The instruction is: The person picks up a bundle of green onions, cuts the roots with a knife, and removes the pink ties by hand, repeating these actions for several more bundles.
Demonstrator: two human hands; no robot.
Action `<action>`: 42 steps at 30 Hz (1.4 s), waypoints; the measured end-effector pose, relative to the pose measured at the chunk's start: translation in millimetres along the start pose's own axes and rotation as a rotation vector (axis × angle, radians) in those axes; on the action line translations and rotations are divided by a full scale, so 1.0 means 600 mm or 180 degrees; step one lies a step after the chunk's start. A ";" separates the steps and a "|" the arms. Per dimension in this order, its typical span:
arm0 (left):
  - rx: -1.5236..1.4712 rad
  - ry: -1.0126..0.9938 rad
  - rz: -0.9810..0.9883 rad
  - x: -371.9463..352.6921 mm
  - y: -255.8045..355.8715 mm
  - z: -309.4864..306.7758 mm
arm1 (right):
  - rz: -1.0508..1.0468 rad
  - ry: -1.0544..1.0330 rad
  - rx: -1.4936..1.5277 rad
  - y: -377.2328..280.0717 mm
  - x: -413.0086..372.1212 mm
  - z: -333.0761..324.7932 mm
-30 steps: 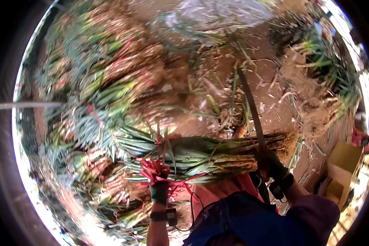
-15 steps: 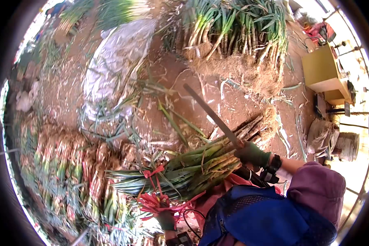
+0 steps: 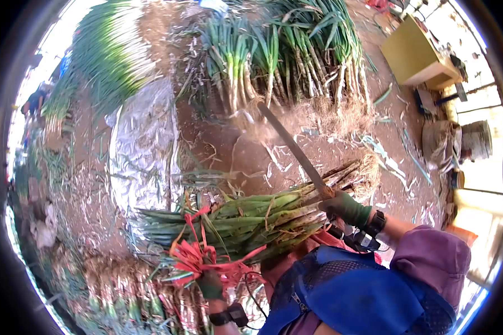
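1. Earth floor (image 3: 246, 151): reddish-brown and bare, littered with cut leaves and root scraps.
2. Silvery plastic sheet (image 3: 142, 151): spread on the floor, left of centre.
3. Heaps of green onions (image 3: 285, 50): along the far edge, roots toward the viewer.
4. Yellow box (image 3: 413, 53): upper right, near a grey bucket (image 3: 478, 139).
5. Light: strong sunlight, glaring at the rim.

The onion bundle (image 3: 251, 218) at centre is showing green fading to pale brown, its ties (image 3: 198, 258) are glowing red, the left hand (image 3: 211, 285) and right hand (image 3: 346, 207) are wearing dark green gloves, the knife (image 3: 292, 148) is looking dark grey, and the box (image 3: 416, 53) at upper right is showing mustard yellow.
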State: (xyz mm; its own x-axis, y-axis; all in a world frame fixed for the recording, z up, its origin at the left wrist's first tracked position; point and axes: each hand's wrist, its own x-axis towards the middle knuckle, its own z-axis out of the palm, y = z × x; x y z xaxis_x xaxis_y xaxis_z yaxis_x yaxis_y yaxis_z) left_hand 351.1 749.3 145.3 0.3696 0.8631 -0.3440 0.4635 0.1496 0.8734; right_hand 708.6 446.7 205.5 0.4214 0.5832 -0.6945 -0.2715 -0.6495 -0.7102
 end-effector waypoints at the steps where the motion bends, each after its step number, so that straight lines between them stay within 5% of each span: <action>1: -0.0165 -0.0046 -0.0002 0.048 0.021 0.012 | 0.0201 0.0083 0.0419 -0.014 0.008 -0.001; 2: -0.0318 -0.0088 -0.0013 0.086 0.045 0.023 | 0.0392 0.0170 0.0823 -0.026 0.017 -0.008; 3: -0.0458 -0.0132 -0.0027 0.127 0.069 0.038 | -0.0589 0.0092 -0.0392 -0.026 0.023 -0.022; 5: -0.0626 -0.0247 -0.0044 0.201 0.120 0.070 | -0.0039 0.0155 0.0389 -0.045 0.035 -0.036; 8: -0.0797 -0.0448 0.0004 0.298 0.208 0.137 | -0.0074 0.0254 0.0541 -0.052 0.059 -0.055; 12: -0.0707 -0.1008 0.0304 0.404 0.408 0.298 | -0.1211 0.0471 -0.0768 -0.058 0.123 -0.105; 15: -0.0870 -0.1392 0.0497 0.504 0.489 0.427 | -0.1220 0.0685 -0.0520 -0.097 0.180 -0.165; 16: -0.0580 -0.1554 0.0470 0.535 0.527 0.468 | -0.1061 0.0680 -0.0095 -0.105 0.194 -0.181; 18: -0.1501 -0.2438 0.0415 0.640 0.526 0.530 | -0.0287 0.0632 0.1360 -0.164 0.228 -0.227; 19: -0.0975 -0.2131 0.0789 0.634 0.583 0.582 | -0.0857 0.0817 0.0808 -0.178 0.244 -0.248; 20: -0.0426 -0.1780 0.1107 0.627 0.640 0.634 | -0.0672 0.0747 0.1195 -0.199 0.265 -0.271; 22: -0.0546 -0.2190 0.1164 0.668 0.733 0.730 | -0.0286 0.0680 0.1986 -0.242 0.306 -0.317; 24: 0.0454 -0.2124 0.1968 0.700 0.805 0.829 | -0.1641 0.0899 0.0237 -0.221 0.365 -0.349; 28: 0.0651 -0.2370 0.1729 0.753 0.869 1.009 | -0.2031 0.1164 0.0401 -0.243 0.479 -0.408; 30: 0.1396 -0.2015 0.1977 0.795 0.857 1.072 | -0.1962 0.1497 0.0331 -0.178 0.591 -0.404; 31: 0.1852 -0.1645 0.2293 0.822 0.837 1.102 | -0.2454 0.1811 -0.0489 -0.154 0.648 -0.425; 33: 0.2574 -0.1021 0.2678 0.878 0.766 1.155 | -0.1496 0.1790 -0.1382 -0.112 0.750 -0.447; 34: 0.2828 -0.1250 0.2346 0.870 0.727 1.163 | -0.0996 0.1635 -0.1726 -0.094 0.796 -0.456; 37: 0.3364 -0.1751 0.1346 0.819 0.619 1.173 | -0.0837 0.2316 -0.1997 -0.009 0.930 -0.423; 39: 0.3967 -0.2048 0.1245 0.859 0.493 1.158 | -0.0159 0.2176 -0.1416 -0.083 0.888 -0.421; 42: 0.3900 -0.2277 0.1141 0.820 0.405 1.120 | -0.0154 0.2293 -0.1818 -0.030 0.920 -0.408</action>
State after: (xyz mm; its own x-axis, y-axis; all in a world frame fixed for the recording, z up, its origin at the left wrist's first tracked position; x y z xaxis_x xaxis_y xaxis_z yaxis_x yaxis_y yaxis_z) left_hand 1186.4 886.3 -43.4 0.7534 0.2917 -0.5894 0.5078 -0.8276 0.2394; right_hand 1157.8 660.6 -136.8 0.9103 0.2958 -0.2897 0.1484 -0.8863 -0.4387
